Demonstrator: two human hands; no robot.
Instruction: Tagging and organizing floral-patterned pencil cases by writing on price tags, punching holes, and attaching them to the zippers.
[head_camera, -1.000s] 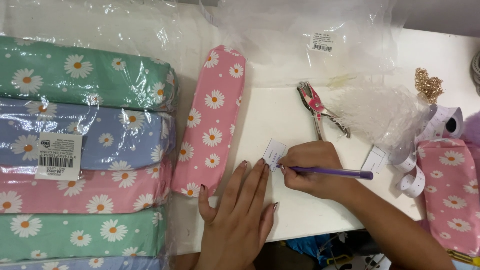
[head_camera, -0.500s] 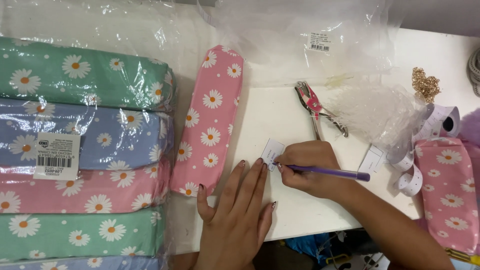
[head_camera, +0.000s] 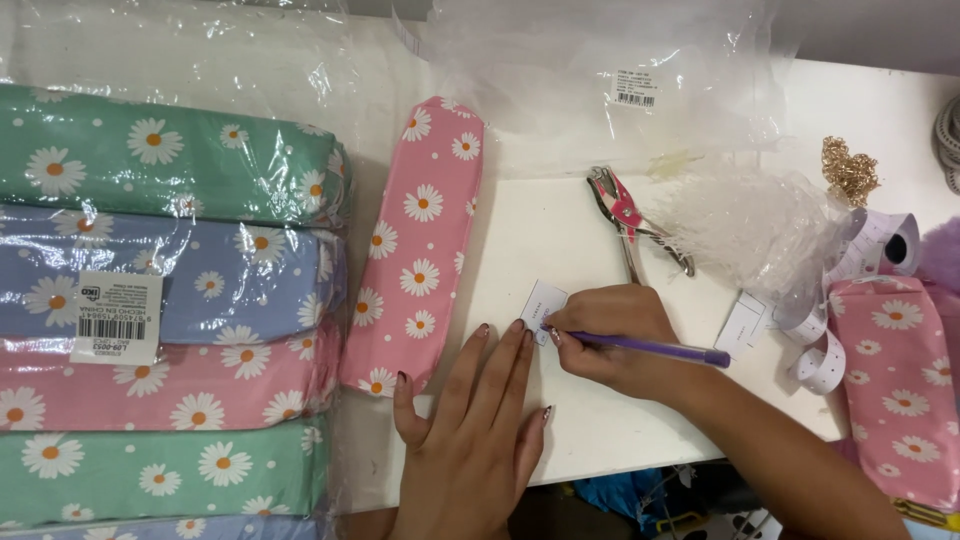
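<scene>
- Left hand (head_camera: 475, 440) at 6 o'clock, flat on the white table top (head_camera: 560, 225), fingers spread and gripping nothing, fingertips reaching toward 12 o'clock and touching the edge of the small white paper tag (head_camera: 545, 305).
- Right hand (head_camera: 610, 335) just at 3 o'clock of the left one, closed around the thin purple pen (head_camera: 655, 349), pen tip down on the small tag, pen tail pointing to 3 o'clock.
- Long pink fabric pencil case with white daisies (head_camera: 420, 250) lying at 10 o'clock of the hands, outside any wrap, running from 6 to 12 o'clock.
- Plastic-wrapped stack of green, blue and pink daisy cases (head_camera: 170, 300) at 9 o'clock, with a white barcode label on the wrap.
- Second pink daisy case (head_camera: 895, 385) at 3 o'clock, near the table edge.
- Roll of white paper tape with small holes (head_camera: 850, 290) at 2 o'clock, beside another small white tag (head_camera: 742, 325).
- Metal punch pliers with pink handles (head_camera: 630, 220) at 1 o'clock, just beyond the right hand, not touching it.
- Crumpled clear plastic bag (head_camera: 745, 225) beside the pliers; small heap of gold chains (head_camera: 850, 172) farther at 2 o'clock.
- Large clear plastic bag with a white sticker (head_camera: 610, 70) at 12 o'clock, farthest away.
</scene>
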